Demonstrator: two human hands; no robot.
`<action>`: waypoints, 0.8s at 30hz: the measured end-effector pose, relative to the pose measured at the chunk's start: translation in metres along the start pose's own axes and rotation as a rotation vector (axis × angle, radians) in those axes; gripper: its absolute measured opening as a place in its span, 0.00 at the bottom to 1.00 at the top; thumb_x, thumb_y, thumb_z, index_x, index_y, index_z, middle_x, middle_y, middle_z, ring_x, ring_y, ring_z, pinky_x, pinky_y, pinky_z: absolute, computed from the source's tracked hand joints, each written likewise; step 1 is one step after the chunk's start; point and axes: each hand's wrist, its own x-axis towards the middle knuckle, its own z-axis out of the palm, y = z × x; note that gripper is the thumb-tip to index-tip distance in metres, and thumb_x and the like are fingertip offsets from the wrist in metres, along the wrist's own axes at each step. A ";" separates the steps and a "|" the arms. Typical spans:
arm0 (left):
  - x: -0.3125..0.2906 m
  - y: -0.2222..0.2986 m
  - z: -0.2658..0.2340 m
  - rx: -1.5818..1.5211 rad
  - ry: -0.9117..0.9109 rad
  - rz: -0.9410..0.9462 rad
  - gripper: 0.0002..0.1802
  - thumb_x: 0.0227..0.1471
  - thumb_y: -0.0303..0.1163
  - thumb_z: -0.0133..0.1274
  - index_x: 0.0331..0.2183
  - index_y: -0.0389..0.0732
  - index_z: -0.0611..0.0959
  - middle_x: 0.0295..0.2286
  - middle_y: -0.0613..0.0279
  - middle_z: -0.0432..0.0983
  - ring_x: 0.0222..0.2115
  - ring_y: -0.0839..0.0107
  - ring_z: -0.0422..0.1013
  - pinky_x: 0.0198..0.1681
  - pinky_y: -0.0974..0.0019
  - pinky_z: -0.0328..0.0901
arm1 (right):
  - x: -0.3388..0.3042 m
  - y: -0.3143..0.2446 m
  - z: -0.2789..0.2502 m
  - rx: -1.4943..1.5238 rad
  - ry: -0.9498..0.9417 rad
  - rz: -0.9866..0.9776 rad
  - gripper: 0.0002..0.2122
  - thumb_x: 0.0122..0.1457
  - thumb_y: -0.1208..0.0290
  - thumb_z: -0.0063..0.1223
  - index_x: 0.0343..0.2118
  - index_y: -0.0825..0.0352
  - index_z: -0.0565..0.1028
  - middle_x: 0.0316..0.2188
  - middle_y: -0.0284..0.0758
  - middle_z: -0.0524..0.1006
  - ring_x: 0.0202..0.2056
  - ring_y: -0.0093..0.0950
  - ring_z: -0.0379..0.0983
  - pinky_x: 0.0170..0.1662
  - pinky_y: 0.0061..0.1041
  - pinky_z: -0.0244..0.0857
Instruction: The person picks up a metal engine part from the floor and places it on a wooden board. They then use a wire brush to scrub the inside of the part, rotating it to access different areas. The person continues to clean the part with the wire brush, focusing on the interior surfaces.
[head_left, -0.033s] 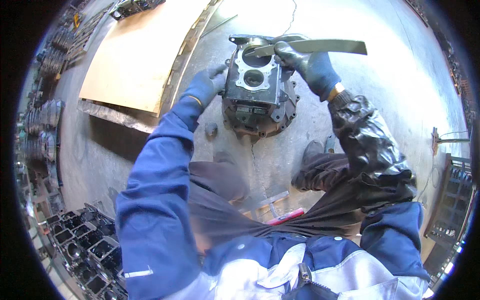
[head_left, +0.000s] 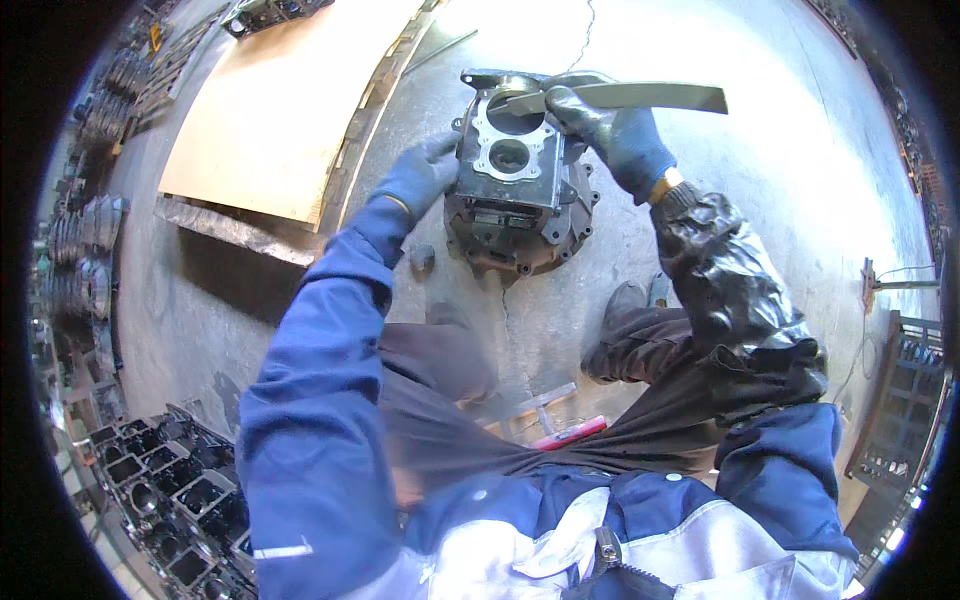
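Note:
A dark cast gearbox housing (head_left: 515,222) stands on the floor before me, its bright machined top face (head_left: 541,150) showing two round bores, the farther one larger. My right hand (head_left: 615,135), in a blue and dark glove, is closed round a long flat file (head_left: 665,96). The file's narrow end lies over the far bore, and its broad end sticks out to the right. At the housing's left side is my gloved left hand (head_left: 420,172), slightly blurred. Its fingers are stretched out against the casing's edge and hold no tool.
Left of the housing stands a pallet with a pale board (head_left: 265,120). Black castings (head_left: 175,500) crowd the lower left; a dark rack (head_left: 900,400) stands at the right. Between my legs lies a red-and-white object (head_left: 570,433). A small dark lump (head_left: 423,258) sits near the housing.
My left hand has shifted slightly right along the housing's side. My right hand and the file have moved a little to the left. The housing stays put.

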 end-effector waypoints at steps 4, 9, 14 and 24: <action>-0.017 -0.003 0.029 0.204 0.156 0.161 0.36 0.62 0.24 0.53 0.69 0.30 0.65 0.65 0.44 0.68 0.67 0.59 0.63 0.71 0.62 0.56 | 0.003 -0.005 0.017 -0.121 0.021 -0.139 0.16 0.70 0.59 0.60 0.51 0.66 0.82 0.35 0.33 0.84 0.35 0.19 0.78 0.37 0.22 0.75; -0.027 0.002 0.040 0.192 0.184 0.192 0.31 0.63 0.20 0.49 0.67 0.34 0.71 0.63 0.49 0.71 0.65 0.63 0.66 0.70 0.66 0.57 | 0.016 -0.003 0.028 -0.237 0.038 -0.161 0.16 0.70 0.61 0.59 0.51 0.69 0.82 0.37 0.35 0.85 0.36 0.22 0.79 0.38 0.24 0.75; -0.022 -0.004 0.040 0.186 0.199 0.229 0.27 0.63 0.20 0.49 0.63 0.39 0.77 0.60 0.53 0.76 0.62 0.66 0.71 0.67 0.68 0.61 | 0.020 -0.004 0.035 -0.185 0.068 -0.136 0.15 0.70 0.62 0.60 0.50 0.69 0.82 0.33 0.33 0.84 0.31 0.19 0.77 0.31 0.20 0.72; -0.014 -0.004 0.038 0.089 0.345 0.050 0.10 0.60 0.24 0.60 0.44 0.40 0.90 0.39 0.57 0.87 0.40 0.71 0.81 0.48 0.67 0.73 | 0.005 -0.001 0.023 -0.196 -0.060 0.020 0.15 0.70 0.61 0.61 0.50 0.68 0.82 0.30 0.30 0.82 0.29 0.17 0.75 0.30 0.18 0.70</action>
